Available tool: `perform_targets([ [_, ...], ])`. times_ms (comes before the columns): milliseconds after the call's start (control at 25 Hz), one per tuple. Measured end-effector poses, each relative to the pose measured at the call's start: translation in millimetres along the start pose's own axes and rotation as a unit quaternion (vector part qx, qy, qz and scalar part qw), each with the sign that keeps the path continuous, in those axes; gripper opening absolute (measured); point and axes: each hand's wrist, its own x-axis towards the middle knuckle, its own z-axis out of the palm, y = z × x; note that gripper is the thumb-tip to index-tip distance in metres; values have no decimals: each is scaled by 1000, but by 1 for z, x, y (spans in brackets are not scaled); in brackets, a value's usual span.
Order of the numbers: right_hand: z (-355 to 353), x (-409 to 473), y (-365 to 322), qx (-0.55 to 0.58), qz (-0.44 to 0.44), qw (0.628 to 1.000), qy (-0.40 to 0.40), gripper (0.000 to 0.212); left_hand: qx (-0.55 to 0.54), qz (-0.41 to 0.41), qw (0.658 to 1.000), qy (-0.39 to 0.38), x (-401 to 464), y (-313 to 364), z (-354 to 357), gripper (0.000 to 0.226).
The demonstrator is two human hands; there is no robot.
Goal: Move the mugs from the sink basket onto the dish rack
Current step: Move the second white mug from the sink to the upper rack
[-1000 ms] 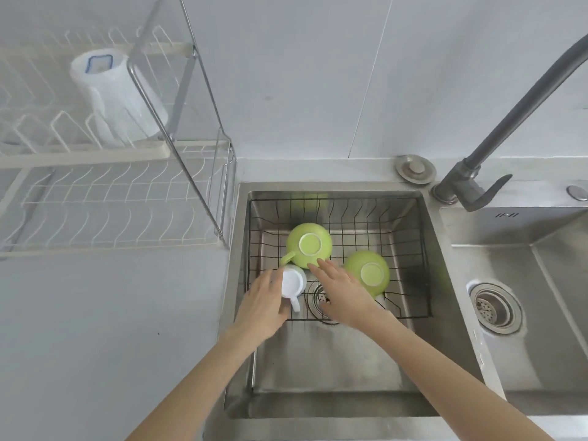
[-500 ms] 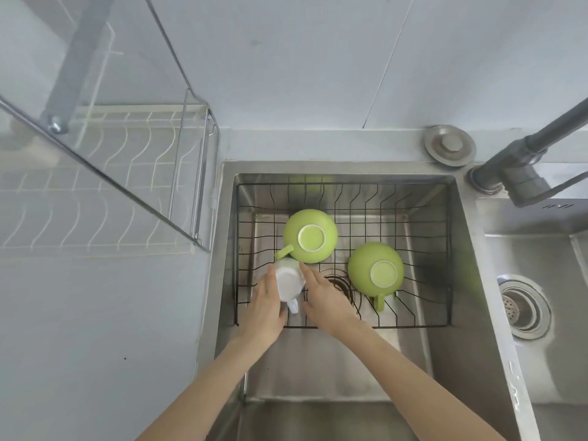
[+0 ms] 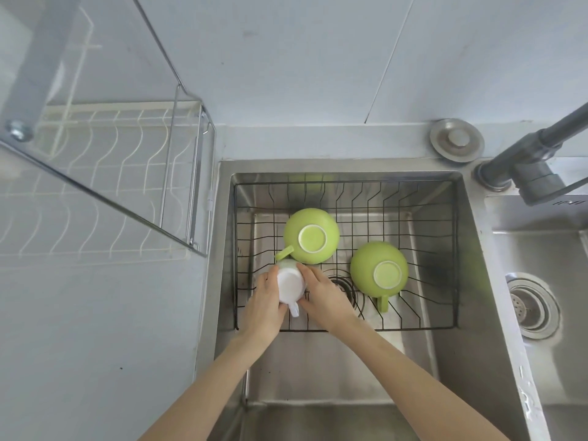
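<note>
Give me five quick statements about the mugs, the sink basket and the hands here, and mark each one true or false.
1. Both hands, the left hand and the right hand, are on the small white mug. True.
2. The two green mugs, one at the back and one to the right, stand mouth up. False: both sit upside down, bases showing.
3. The white wire dish rack already holds a green mug. False: no mug shows on the part in view.
4. The black wire sink basket sits in the left steel basin. True.
5. The right green mug's handle points toward the wall. False: it points toward the person.
</note>
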Motion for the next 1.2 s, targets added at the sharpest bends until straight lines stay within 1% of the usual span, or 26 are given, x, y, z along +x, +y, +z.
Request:
perform_targets([
  [120, -11, -7, 0, -8, -11, 1000, -6, 63, 3, 18, 1000, -4, -5, 3, -8, 61],
  [240, -20, -23, -5, -22, -21, 999, 13, 64, 1, 53, 999, -5, -17, 7, -17, 64],
  [320, -25, -38, -10, -12, -22, 999, 29, 64, -9, 72, 997, 0, -28, 9, -24, 65],
  [480, -36, -71, -22, 21, -41, 997, 68, 66, -70, 130, 989, 5, -53, 9, -40, 68],
  [680, -50, -111, -42, 8, -91, 992, 88, 63, -157, 184, 970, 17, -92, 3, -58, 71],
  [800, -59, -132, -54, -6, -112, 989, 99, 62, -203, 225, 953, 26, -114, 3, -70, 64],
  [880, -63, -143, -65, -11, -127, 986, 108, 64, -230, 240, 942, 37, -126, 1, -78, 65],
  [1000, -67, -158, -85, -25, -157, 975, 153, 66, -238, 271, 930, 63, -139, -6, -94, 71],
  [1200, -67, -176, -127, -35, -199, 953, 226, 68, -232, 325, 912, 89, -165, -17, -136, 69],
])
